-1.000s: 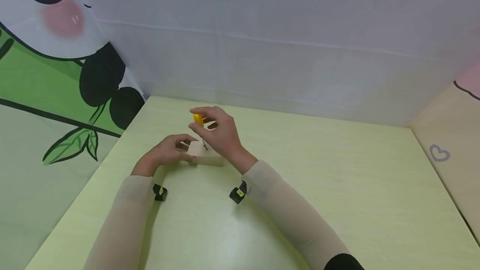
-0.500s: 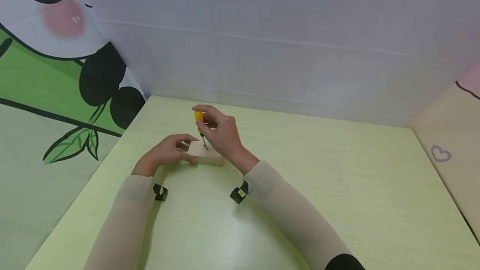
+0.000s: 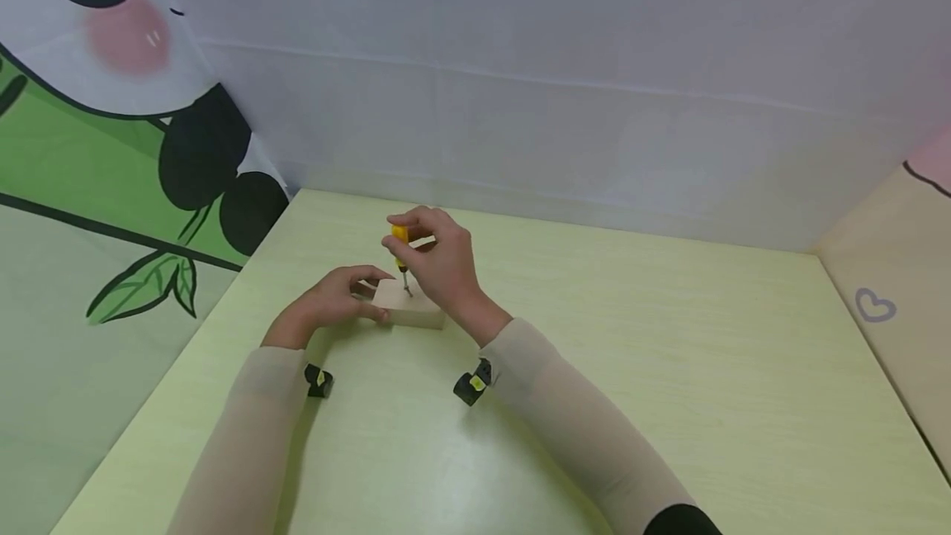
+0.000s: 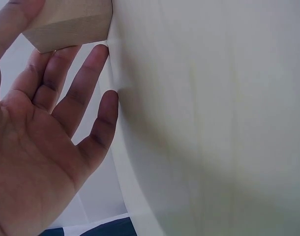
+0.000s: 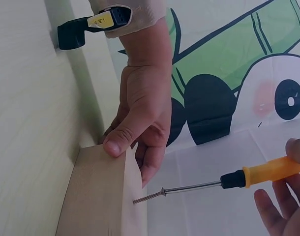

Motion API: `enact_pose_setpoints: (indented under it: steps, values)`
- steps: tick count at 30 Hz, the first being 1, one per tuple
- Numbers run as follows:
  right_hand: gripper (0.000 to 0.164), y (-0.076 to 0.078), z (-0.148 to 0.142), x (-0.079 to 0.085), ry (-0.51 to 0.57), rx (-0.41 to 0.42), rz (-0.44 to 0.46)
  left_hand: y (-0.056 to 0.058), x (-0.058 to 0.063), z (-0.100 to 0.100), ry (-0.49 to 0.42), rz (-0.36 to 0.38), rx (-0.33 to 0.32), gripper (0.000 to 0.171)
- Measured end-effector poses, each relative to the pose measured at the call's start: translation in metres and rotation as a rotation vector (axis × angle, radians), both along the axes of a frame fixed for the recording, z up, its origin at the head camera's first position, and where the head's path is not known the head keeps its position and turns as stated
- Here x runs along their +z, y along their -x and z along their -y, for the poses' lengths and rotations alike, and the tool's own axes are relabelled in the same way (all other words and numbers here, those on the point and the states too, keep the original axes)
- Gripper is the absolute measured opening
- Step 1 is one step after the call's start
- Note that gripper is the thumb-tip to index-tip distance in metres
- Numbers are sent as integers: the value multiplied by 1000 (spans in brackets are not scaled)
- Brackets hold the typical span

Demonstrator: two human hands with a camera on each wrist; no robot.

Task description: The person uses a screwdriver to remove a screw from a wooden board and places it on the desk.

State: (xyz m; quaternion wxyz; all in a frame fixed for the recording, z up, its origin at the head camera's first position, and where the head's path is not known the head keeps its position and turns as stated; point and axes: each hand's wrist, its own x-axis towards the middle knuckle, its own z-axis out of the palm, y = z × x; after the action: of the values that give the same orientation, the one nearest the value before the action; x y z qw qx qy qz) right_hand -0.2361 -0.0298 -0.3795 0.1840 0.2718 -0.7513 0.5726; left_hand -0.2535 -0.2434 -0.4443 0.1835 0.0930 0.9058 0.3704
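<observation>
In the head view, a pale wooden block (image 3: 416,319) lies on the table. My left hand (image 3: 334,301) grips its left end; the left wrist view shows the thumb on one side of the block (image 4: 74,24) and fingertips against another, with the little finger free. A screw (image 5: 150,197) stands partly sunk in the block's top face, most of its thread exposed. My right hand (image 3: 446,267) pinches the yellow handle of a screwdriver (image 5: 268,172) between thumb and fingers. The metal shaft meets the screw head, nearly in line with it. The right palm is mostly cut off in the right wrist view.
The light wood-grain table (image 3: 669,370) extends far to the right of the block. A pale cloth wall (image 3: 550,130) rises behind its back edge. A printed panda wall (image 3: 126,163) stands along the left side. Each wrist wears a small black camera.
My right thumb and fingers have shifted round the screwdriver handle, and its top has moved slightly right. The left hand and the block have stayed in place.
</observation>
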Motion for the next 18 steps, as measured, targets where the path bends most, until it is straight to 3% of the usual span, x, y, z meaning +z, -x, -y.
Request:
enact_pose_setpoints:
  steps: [7, 11, 18]
  values:
    - [27, 0, -1, 1, 24, 69, 71, 1, -2, 1, 2, -9, -4, 56]
    - [27, -1, -1, 0, 15, 96, 60, 2, -3, 2, -3, -13, -4, 55]
    - [29, 0, -1, -3, -6, 70, 15, 2, -4, 4, -1, -16, -6, 56]
